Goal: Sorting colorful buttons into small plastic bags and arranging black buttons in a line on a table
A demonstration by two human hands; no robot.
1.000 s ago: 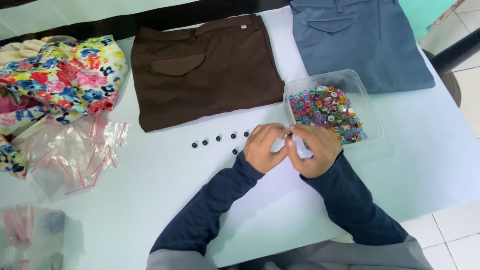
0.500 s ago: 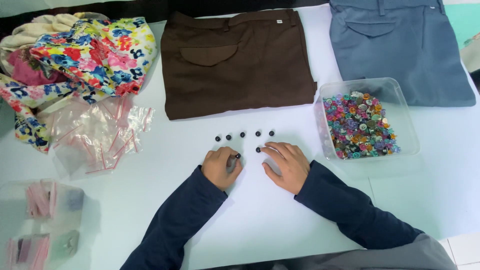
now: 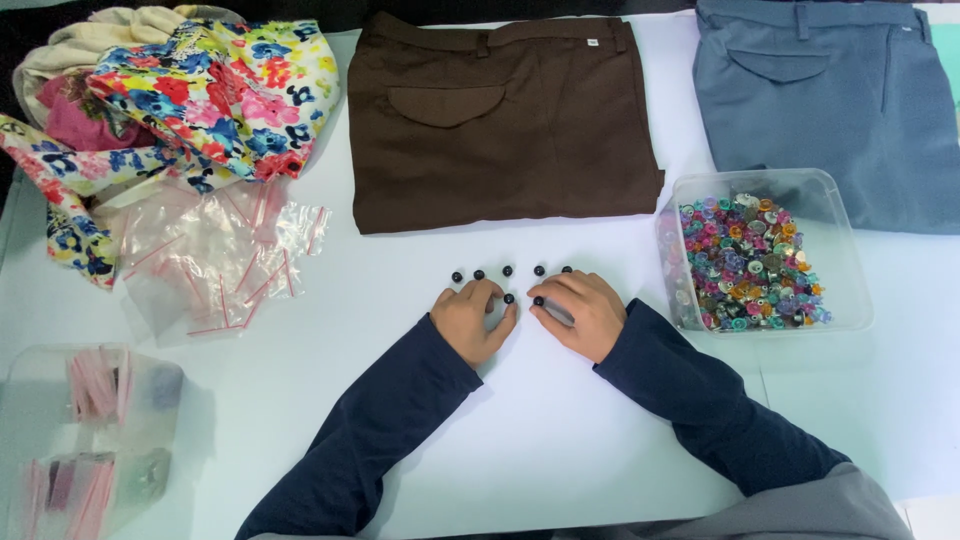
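Several small black buttons (image 3: 507,270) lie in a row on the white table (image 3: 560,440), just below the folded brown trousers (image 3: 500,110). Both my hands rest on the table right under that row, fingers curled. My left hand (image 3: 472,320) has its thumb and fingertips at one more black button (image 3: 509,298) below the row. My right hand (image 3: 582,314) has its fingertips on another black button (image 3: 538,300) next to it. Something greyish shows under my right fingers; I cannot tell what it is.
A clear plastic box (image 3: 845,250) of many coloured buttons stands right of my right hand. Folded blue-grey trousers (image 3: 830,110) lie at the back right, a flowered cloth heap (image 3: 190,100) at the back left. Small clear zip bags (image 3: 220,260) and a clear tub (image 3: 90,430) are at left.
My hands, pressed together beside the button box a second ago, have moved apart and left to the button row. Two buttons now lie below the row at my fingertips.
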